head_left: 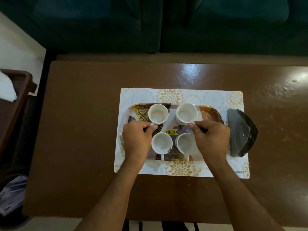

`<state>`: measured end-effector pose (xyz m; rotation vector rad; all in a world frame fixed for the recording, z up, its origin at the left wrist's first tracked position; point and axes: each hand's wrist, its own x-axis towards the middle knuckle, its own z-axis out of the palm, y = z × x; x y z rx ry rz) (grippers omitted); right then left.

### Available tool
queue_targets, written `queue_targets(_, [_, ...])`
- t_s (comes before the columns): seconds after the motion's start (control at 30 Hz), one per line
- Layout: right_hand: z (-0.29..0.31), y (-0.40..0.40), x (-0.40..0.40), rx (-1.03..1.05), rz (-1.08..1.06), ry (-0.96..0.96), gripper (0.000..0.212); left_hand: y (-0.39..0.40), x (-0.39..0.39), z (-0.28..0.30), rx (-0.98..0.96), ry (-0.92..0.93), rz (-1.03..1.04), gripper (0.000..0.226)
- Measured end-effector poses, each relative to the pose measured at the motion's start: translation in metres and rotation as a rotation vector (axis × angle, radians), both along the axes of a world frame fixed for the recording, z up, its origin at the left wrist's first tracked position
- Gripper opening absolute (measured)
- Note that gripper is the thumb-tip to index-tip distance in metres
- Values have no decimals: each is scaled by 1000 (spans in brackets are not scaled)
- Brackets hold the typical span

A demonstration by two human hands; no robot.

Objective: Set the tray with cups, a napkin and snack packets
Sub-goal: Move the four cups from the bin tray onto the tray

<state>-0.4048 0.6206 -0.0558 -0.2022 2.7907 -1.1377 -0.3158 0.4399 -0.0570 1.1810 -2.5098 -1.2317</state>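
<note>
**Four empty cups on the tray, both hands at the far handles**

The tray lies on a patterned placemat on the brown table. Four white cups stand on it in two rows. The left hand pinches the handle of the far left cup between thumb and forefinger. The right hand pinches the handle of the far right cup in the same way. The near left cup and the near right cup stand free, with their handles toward the person.

All four cups look empty; I see only white inside. They seem to be ceramic, so I judge them stiff, smooth and breakable, and light enough for a two-finger hold. The handle is the natural place to take them, but the cups stand close, so turning one may knock its neighbour.

A yellow price sticker sits on the tray between the cups. A dark holder stands just beside the tray at the right; what it holds, I cannot tell. No napkin or snack packets are on the tray yet.
</note>
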Motion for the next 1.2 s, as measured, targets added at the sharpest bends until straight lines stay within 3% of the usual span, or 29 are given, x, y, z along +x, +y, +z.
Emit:
queue_targets(0.4, [-5, 1, -6, 22, 72, -132, 7, -7, -7, 2, 143, -53, -99, 16])
queue_targets(0.7, [7, -6, -19, 74, 49, -191, 57, 1, -16, 9, 111, -48, -2, 45])
queue_targets(1.0, [12, -15, -28, 125, 217, -195, 72, -9, -28, 13, 55, -21, -175, 51])
queue_targets(1.2, [16, -17, -30, 178, 261, -147, 81, -8, -35, 18, -134, -31, -195, 60])
